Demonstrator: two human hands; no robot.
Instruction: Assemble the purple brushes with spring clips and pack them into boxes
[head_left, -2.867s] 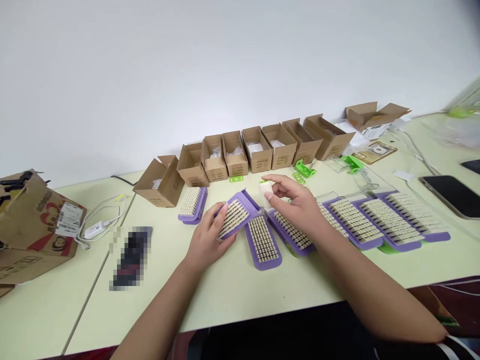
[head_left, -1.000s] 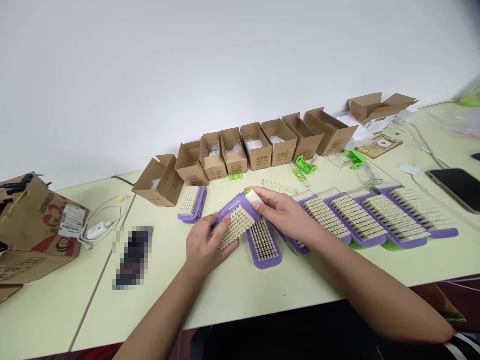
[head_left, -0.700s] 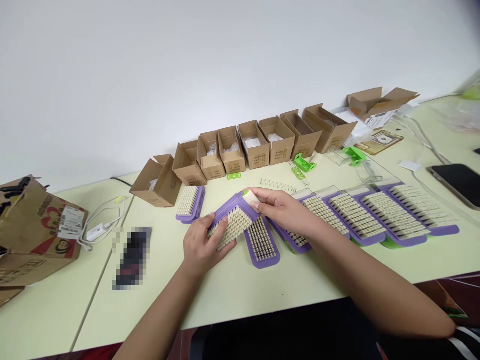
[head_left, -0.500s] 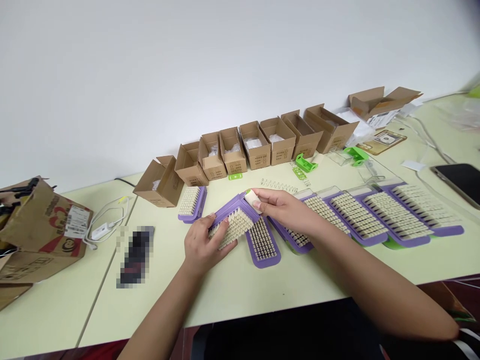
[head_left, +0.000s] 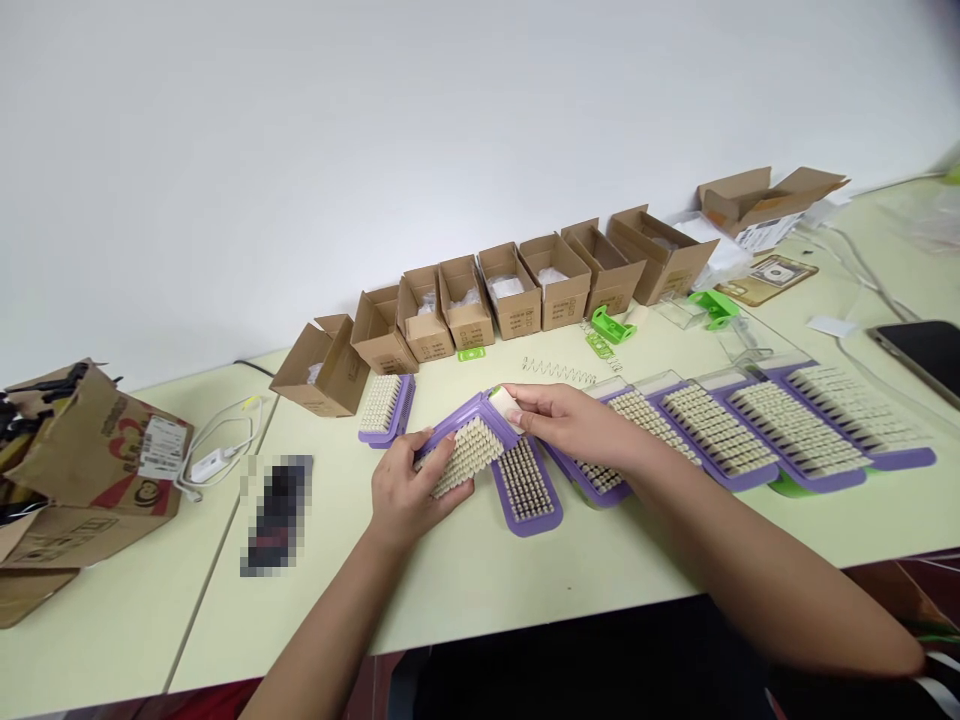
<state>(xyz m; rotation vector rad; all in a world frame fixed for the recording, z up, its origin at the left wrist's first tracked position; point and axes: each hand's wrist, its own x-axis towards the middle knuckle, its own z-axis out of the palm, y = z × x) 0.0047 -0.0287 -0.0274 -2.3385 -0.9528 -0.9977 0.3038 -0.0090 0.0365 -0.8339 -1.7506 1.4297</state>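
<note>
My left hand (head_left: 409, 485) is closed around a purple brush (head_left: 466, 452) with rows of cream bristle tufts, held tilted above the table. My right hand (head_left: 562, 422) pinches a small cream-white block (head_left: 504, 405) at the brush's upper right end; whether the two are joined I cannot tell. Right below lies another purple brush (head_left: 531, 488), bristles up, partly hidden by the held one. A shorter purple brush (head_left: 385, 405) rests left of my hands. To the right, several more purple brushes (head_left: 720, 430) lie in a row, one partly covered by my right forearm.
Several open cardboard boxes (head_left: 517, 312) line the wall, some with plastic bags inside. Before them are metal springs (head_left: 559, 370), green plastic parts (head_left: 613, 325) and clear covers. A phone (head_left: 919, 352) lies right; a large carton (head_left: 94, 470) and white cable (head_left: 217, 462) are left.
Both hands keep nearly the same grip on the brush and the cream-white block. The block looks slightly turned, and the view has shifted a little.
</note>
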